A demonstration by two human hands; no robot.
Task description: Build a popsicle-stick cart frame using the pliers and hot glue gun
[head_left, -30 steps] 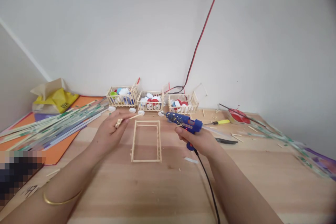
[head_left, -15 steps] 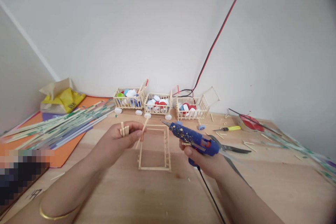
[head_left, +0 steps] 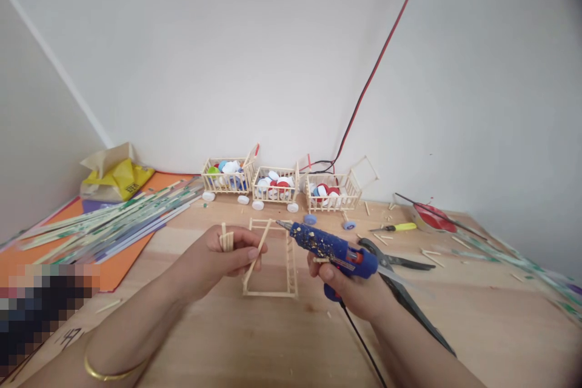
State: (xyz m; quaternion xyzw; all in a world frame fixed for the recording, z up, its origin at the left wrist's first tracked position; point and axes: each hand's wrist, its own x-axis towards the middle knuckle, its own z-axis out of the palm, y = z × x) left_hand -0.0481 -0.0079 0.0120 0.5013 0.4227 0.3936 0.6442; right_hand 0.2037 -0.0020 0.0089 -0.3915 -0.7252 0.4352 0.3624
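My left hand [head_left: 222, 257] is closed on several short wooden sticks [head_left: 226, 239], with one longer stick [head_left: 259, 248] pinched between thumb and finger and angled up to the right. My right hand [head_left: 350, 282] grips a blue hot glue gun [head_left: 334, 248] whose nozzle points left at the top of that stick. Both are held just above a rectangular frame of wooden sticks [head_left: 291, 267] lying flat on the wooden table [head_left: 254, 345].
Three small stick carts [head_left: 282, 185] filled with coloured bottle caps stand by the wall. A heap of long sticks [head_left: 113, 224] on orange paper lies at left, with a yellow bag [head_left: 116, 173]. Scissors [head_left: 395, 260], a yellow-handled tool [head_left: 395, 227] and a red lid [head_left: 434, 218] lie at right.
My left hand has turned the long stick more upright and drawn it toward the glue gun. The glue gun nozzle has closed in on the stick's tip.
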